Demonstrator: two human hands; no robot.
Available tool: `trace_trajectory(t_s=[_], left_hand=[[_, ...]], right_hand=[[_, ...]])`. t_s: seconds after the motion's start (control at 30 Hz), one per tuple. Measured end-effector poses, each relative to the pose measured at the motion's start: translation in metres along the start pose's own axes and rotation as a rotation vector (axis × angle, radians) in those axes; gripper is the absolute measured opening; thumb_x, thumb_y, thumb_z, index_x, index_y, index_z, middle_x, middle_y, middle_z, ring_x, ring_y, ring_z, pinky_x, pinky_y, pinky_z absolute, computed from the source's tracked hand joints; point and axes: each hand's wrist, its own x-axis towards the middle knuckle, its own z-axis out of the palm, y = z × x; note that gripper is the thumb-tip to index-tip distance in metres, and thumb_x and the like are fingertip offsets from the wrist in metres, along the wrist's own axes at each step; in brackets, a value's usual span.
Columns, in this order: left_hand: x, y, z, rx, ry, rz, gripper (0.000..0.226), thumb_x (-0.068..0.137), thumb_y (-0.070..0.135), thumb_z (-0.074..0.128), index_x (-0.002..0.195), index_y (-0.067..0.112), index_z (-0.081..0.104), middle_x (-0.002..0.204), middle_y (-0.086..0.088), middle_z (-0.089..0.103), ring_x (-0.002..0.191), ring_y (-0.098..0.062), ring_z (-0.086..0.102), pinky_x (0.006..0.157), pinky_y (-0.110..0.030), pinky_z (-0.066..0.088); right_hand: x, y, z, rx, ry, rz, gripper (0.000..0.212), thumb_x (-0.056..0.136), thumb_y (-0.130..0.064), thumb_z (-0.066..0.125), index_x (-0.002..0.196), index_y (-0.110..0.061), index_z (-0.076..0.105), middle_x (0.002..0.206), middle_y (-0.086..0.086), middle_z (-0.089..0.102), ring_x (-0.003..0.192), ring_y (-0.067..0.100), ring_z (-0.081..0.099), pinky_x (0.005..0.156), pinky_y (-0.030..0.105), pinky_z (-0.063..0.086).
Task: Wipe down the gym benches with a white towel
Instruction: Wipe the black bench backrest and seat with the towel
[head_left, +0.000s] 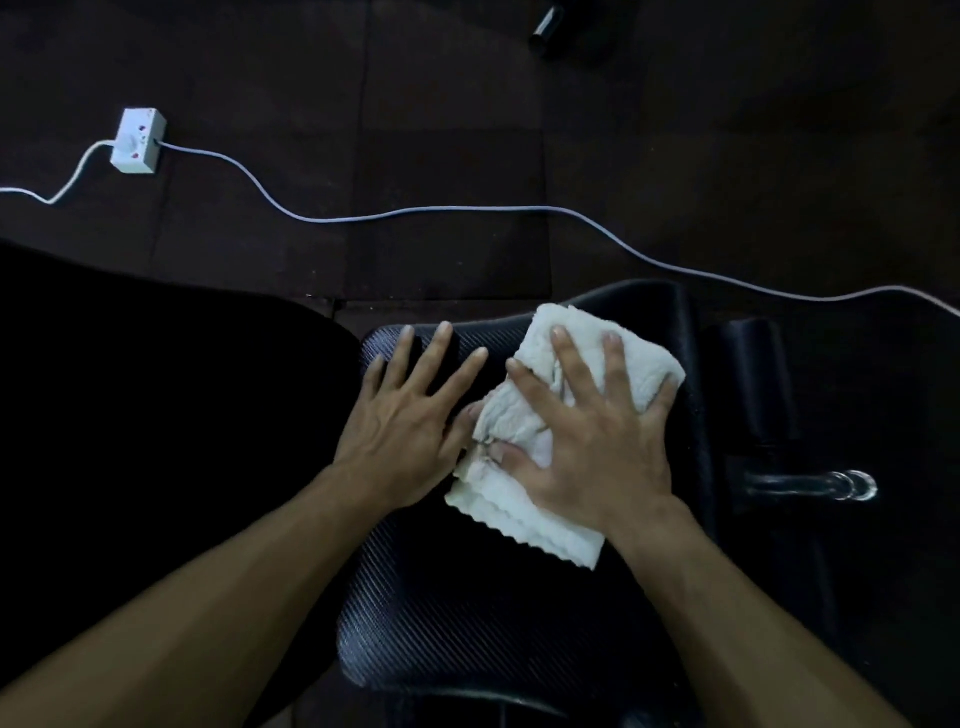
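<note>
Item 1, far L: large black padded surface (156, 389), unlit, detail not readable; possibly another bench pad, can't tell. No towel contact, so judged not yet being wiped.

Item 2, floor beyond: white socket box (137, 140) w/ white cable (467, 210) trailing R across dark floor tiles (441, 130). Dark cylinder (546, 26) at top edge, id unclear.

Item 3, left hand (402, 426): flat on bench (415, 623), fingers straight and spread wide, holding nothing. Palm braces on the textured black pad; thumb side touches towel's L edge.

Item 4, white towel (561, 431): folded into thick oblong, lying on far-R part of the bench pad, just R of left hand. Upper end reaches near the pad's far edge; lower end w/ scalloped hem points back toward the person.

Item 5, right hand (587, 441): on top of towel, fingers spread and pressing down, tips bending over its far and R edges; thumb tucked into folds at L. Towel sits directly under palm, between hand and pad.

Item 6, far R: black frame parts and a shiny metal pin or handle (810, 486), below and beside the pad.

Progress (est.): wiping under way on this pad. No visible wet/dry line in the dim light, so share done can't be read. Near half of pad toward the person, frame parts and any other benches presumably remain.
</note>
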Motion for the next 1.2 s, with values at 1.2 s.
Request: trace_trajectory(t_s=[1.2], left_hand=[[0.016, 0.015, -0.007, 0.033, -0.079, 0.040, 0.096, 0.078, 0.094, 0.019, 0.152, 0.046, -0.019, 0.161, 0.004, -0.032, 0.149, -0.029, -0.027, 0.120, -0.053, -0.006]], right_hand=[[0.057, 0.076, -0.024, 0.335, 0.029, 0.295, 0.082, 0.081, -0.085, 0.047, 0.153, -0.050, 0.027, 0.170, -0.011, 0.000, 0.155, 0.040, -0.005, 0.114, 0.076, 0.015]])
